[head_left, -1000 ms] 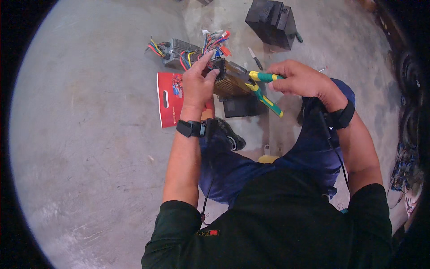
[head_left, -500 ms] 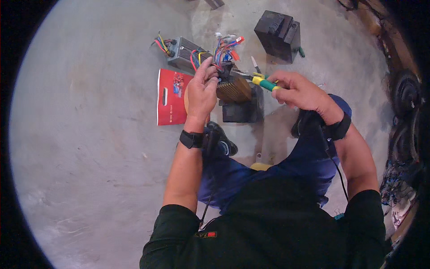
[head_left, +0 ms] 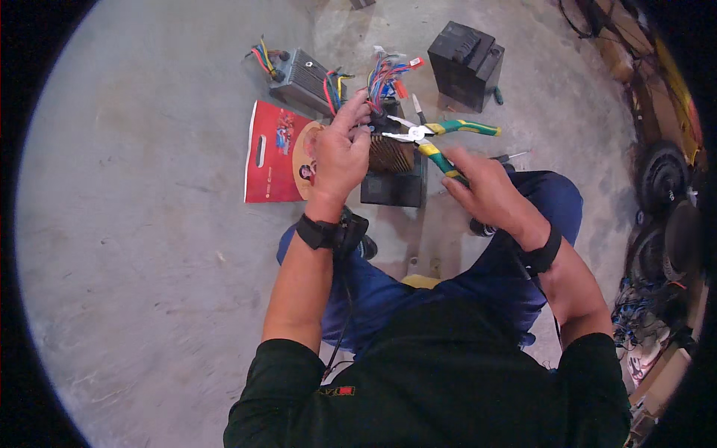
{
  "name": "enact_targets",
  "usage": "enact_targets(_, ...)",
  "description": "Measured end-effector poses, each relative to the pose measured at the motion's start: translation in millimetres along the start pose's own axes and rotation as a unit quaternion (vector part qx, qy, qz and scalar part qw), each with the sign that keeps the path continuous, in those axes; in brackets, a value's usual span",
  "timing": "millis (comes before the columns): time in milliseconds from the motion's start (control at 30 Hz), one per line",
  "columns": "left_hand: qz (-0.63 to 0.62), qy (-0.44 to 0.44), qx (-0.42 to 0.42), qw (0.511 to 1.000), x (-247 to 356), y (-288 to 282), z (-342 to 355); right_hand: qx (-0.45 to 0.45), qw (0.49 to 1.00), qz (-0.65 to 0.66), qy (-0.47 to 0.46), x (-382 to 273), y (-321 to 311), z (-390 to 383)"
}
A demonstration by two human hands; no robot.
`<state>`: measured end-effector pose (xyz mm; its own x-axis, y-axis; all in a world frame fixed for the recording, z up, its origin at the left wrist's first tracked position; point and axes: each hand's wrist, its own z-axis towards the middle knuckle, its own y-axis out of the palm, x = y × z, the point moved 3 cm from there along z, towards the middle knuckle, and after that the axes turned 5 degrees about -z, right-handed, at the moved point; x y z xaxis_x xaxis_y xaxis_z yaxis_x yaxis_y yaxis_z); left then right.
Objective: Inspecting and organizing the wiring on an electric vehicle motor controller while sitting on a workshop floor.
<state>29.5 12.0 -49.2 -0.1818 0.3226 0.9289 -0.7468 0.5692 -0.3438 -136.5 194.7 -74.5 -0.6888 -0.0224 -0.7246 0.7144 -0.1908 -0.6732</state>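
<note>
R hand (head_left: 485,187) curled round 1 handle (head_left: 431,152) of grn/yel pliers (head_left: 417,134), jaws spread at end of finned unit (head_left: 392,154); L hand (head_left: 340,164) part-curled nr wires (head_left: 386,78), can't tell if gripping; unit's over blk block (head_left: 390,191) on floor (head_left: 149,224), grey box (head_left: 305,78) to L

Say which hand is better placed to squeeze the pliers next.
Right, I'd judge. The right hand holds one handle of the spread pliers, jaws near the finned block. The left hand is by the wires, off the pliers.
</note>
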Motion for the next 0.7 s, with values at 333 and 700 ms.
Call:
enact_targets(333, 0.039, 0.065, 0.031, 0.997, -3.5, 6.9, -4.3, 0.011, 0.999, -0.029, -0.009, -3.9, -4.1, 13.7)
enact_targets(700, 0.185, 0.183, 0.028, 0.965, 3.3, 11.2, -0.5, -0.023, 0.997, -0.079, 0.004, -17.3, -16.0, 27.0)
